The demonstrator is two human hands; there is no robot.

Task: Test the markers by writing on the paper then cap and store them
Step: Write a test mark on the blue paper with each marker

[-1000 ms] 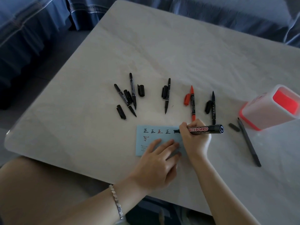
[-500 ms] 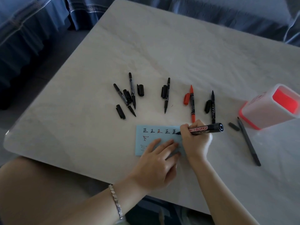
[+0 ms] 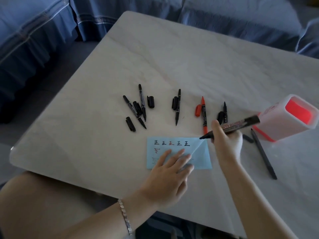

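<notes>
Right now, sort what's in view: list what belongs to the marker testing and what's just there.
Job: whiteboard marker in right hand; blue paper under left hand; loose markers and caps; pink holder.
Just there: bracelet; blue sofa.

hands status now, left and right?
Left hand: open, flat, fingers spread on the blue paper.
Right hand: closed around the uncapped whiteboard marker, tip by the paper's top edge.

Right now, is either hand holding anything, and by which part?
The right hand grips the uncapped whiteboard marker around the front half of its barrel. The left hand holds nothing; it lies flat on the blue paper.
</notes>
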